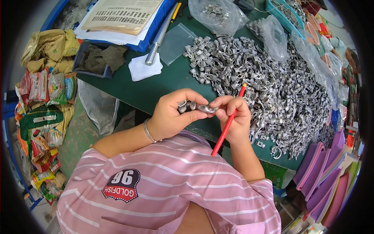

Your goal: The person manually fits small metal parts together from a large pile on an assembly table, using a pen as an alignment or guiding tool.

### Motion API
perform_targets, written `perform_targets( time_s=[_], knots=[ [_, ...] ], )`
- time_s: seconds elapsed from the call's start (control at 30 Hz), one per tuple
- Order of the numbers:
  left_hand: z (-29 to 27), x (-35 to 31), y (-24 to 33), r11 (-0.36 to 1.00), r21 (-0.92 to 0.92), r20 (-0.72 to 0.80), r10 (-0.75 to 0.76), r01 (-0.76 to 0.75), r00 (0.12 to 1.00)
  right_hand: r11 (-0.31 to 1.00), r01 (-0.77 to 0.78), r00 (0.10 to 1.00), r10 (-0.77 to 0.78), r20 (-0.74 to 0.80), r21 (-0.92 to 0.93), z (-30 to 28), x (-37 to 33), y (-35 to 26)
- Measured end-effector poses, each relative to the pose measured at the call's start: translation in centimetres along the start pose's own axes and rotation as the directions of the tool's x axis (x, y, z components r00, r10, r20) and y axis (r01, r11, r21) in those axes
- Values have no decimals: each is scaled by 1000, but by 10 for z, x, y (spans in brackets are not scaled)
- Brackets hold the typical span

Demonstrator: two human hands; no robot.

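My left hand (171,111), with a silver bangle on its wrist, is closed round small silver metal pieces. Two ring-like pieces (182,106) show between its curled fingers. Between the fingertips of both hands sits a curved, shiny silver metal ring (207,109); its full shape is partly covered. My right hand (238,123) pinches the ring's right end with thumb and forefinger. The same hand also carries a slim red pencil-like stick (225,134), slanting with its yellowish tip up. Right beyond my hands spreads a big heap of looped silver metal pieces (269,89) on the green table (144,91).
Clear plastic bags (218,15) rest on and behind the heap. At the far left lie a blue tray with papers (117,17), a tapered metal rod (159,39) and a bin of grey cloths (99,60). Purple folders or boards (319,167) stand at the right.
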State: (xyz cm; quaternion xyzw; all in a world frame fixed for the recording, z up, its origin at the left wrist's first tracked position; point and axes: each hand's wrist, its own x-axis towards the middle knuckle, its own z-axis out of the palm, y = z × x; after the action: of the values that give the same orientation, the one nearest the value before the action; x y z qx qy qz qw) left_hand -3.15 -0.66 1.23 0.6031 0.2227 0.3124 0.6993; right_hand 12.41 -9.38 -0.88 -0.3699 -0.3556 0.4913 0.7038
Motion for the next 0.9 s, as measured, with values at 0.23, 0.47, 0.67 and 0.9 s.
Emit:
perform_targets(
  time_s=[0.23, 0.47, 0.67, 0.9],
  knots=[
    [-5, -1, -1, 999, -11, 41, -42, 43, 998, 912, 234, 967, -255, -19, -336, 7, -3, 0],
    [-8, -1, -10, 737, -534, 150, -400, 414, 904, 724, 448, 892, -403, 206, -524, 18, 1, -5],
    [-62, -33, -4, 718, -695, -267, -228, -23, 936, 431, 437, 884, -370, 287, -789, 10, 26, -20],
    [-231, -131, -39, 956, -225, -905, -277, 188, 322, 16, 453, 882, -151, 446, -891, -8, 61, -20]
  ],
)
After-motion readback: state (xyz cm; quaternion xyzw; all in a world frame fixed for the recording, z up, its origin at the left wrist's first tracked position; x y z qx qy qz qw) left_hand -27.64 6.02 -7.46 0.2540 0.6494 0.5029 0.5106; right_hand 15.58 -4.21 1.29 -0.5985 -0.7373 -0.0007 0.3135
